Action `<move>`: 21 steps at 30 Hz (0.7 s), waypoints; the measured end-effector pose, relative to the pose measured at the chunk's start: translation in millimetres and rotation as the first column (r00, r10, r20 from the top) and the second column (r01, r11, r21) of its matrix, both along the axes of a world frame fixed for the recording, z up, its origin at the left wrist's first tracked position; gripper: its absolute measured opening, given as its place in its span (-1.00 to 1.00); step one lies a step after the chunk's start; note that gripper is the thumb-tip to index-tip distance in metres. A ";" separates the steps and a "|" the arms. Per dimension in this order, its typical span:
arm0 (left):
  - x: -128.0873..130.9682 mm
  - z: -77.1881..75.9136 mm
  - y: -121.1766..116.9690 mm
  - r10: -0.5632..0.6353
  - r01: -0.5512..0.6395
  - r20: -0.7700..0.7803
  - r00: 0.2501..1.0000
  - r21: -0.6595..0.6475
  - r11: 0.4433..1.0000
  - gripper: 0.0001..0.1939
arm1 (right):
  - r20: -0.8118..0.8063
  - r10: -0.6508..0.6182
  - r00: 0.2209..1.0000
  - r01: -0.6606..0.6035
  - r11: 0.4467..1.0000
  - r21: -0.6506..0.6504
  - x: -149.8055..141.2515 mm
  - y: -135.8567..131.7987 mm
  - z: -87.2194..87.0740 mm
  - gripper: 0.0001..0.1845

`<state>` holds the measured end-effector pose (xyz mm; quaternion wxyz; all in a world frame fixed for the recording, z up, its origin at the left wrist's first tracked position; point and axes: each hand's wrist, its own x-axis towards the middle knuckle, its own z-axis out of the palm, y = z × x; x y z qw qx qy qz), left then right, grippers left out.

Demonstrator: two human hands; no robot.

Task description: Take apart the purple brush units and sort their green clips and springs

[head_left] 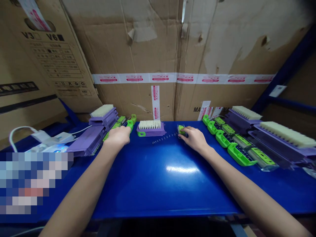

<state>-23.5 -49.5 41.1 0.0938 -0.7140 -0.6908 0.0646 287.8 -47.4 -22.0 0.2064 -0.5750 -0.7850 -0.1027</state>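
My left hand (pixel 118 135) is closed at the left-hand row of parts, its fingers curled against a green curved end cap (pixel 130 124); the fingertips are partly hidden. Further right, my right hand (pixel 195 138) pinches a small clear block with a green insert (pixel 181 129) between thumb and fingers, low over the blue table. A thin coil spring (pixel 164 138) lies on the table between my hands. Behind it sits a purple brush body (pixel 151 132) with cream bristles facing up and a green piece at its left end.
Purple brush bodies (pixel 86 140) stand at left beside white plugs and cables (pixel 46 136). At right are several green end caps (pixel 222 139), clear blocks with green inserts (pixel 243 141) and purple brush bodies (pixel 283 140). Cardboard (pixel 138 59) walls the back of the blue table (pixel 168 191).
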 end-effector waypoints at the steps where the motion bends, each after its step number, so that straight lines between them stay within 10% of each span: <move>1: 5.9 3.6 -2.8 0.033 -0.034 -0.041 0.999 -0.016 0.999 -0.72 | 0.003 0.003 1.000 -0.003 1.000 0.019 -0.2 -0.8 1.1 -0.75; 7: 44.1 4.3 -10.6 -0.237 0.243 -0.067 0.969 0.097 0.965 -0.66 | -0.097 0.026 0.995 -0.011 0.988 0.153 -0.5 0.7 -1.5 -0.64; 13: 85.3 -24.2 -20.1 -0.613 0.584 -0.001 0.790 0.305 0.753 -0.71 | -0.136 0.117 0.984 -0.113 0.993 0.035 5.8 6.0 -6.0 -0.68; 21: 127.2 -46.1 -35.7 -0.713 0.688 -0.017 0.701 0.280 0.669 -0.55 | -0.396 0.296 0.869 -0.292 0.954 0.072 1.6 -6.4 5.3 -0.70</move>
